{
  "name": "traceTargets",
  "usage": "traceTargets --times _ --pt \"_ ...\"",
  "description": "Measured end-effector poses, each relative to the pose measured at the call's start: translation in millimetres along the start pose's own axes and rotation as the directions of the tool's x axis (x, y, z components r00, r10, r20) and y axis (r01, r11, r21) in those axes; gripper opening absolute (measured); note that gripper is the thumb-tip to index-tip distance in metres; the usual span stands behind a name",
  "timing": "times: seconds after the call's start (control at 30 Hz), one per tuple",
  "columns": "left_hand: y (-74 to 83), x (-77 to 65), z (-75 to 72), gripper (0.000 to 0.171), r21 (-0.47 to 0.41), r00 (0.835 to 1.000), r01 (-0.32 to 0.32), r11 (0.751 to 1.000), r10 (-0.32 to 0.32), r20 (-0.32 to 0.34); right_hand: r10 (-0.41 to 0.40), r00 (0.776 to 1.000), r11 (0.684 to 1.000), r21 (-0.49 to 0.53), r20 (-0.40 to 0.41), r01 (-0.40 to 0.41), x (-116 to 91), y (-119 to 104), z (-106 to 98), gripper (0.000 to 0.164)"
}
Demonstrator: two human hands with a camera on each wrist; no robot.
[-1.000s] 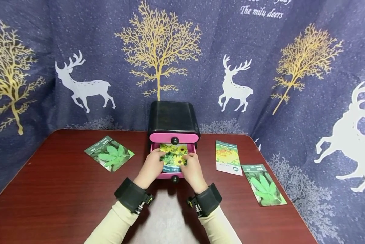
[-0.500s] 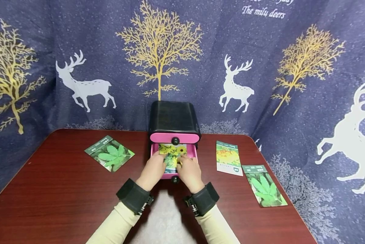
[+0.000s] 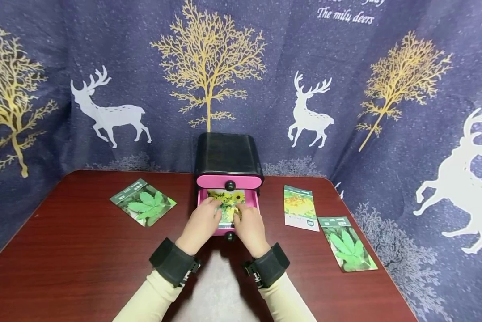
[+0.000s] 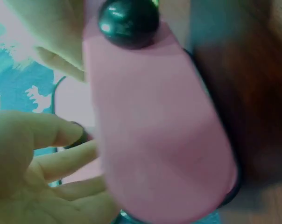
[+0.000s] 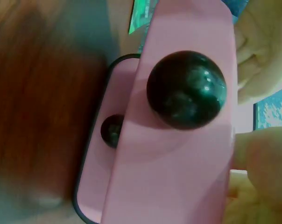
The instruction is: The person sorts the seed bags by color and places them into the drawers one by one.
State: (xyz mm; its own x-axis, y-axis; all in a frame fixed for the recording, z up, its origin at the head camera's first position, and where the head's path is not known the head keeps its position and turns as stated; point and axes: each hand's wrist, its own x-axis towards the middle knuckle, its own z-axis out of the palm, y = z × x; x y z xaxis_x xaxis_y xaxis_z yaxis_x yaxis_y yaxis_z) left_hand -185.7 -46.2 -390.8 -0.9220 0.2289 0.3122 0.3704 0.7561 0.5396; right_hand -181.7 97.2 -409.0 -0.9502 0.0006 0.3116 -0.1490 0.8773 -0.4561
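Observation:
A black drawer chest [image 3: 228, 153] with pink fronts stands at the far middle of the table. One drawer [image 3: 220, 232] is pulled out towards me, its knob facing me. Inside it lies a seed packet [image 3: 226, 197] with yellow flowers, partly covered by both hands. My left hand [image 3: 200, 225] reaches over the drawer's left side, fingers on the packet. From the right, my right hand [image 3: 251, 226] does the same. In the left wrist view, thumb and fingers lie loosely extended behind the drawer front [image 4: 150, 121]. Fingertips of the right hand are hidden behind the front [image 5: 178, 163] in the right wrist view.
A green-leaf packet [image 3: 144, 203] lies on the table [image 3: 84, 250] to the left. To the right lie an orange-flower packet [image 3: 300, 208] and another green-leaf packet [image 3: 347, 243]. A deer-patterned cloth [image 3: 257, 103] hangs right behind the chest.
The flower packet has shifted slightly left and sits lower in the drawer. Both hands have moved from its side edges to over its top, and the right hand has come inward.

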Motion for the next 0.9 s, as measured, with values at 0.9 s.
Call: traceTargets --times 0.9 --pt "11.9 -67.9 3.4 0.042 -0.311 0.964 0.126 0.942 -0.042 0.264 0.213 0.968 0.977 0.059 -0.13 -0.207 14 109 -31 0.026"
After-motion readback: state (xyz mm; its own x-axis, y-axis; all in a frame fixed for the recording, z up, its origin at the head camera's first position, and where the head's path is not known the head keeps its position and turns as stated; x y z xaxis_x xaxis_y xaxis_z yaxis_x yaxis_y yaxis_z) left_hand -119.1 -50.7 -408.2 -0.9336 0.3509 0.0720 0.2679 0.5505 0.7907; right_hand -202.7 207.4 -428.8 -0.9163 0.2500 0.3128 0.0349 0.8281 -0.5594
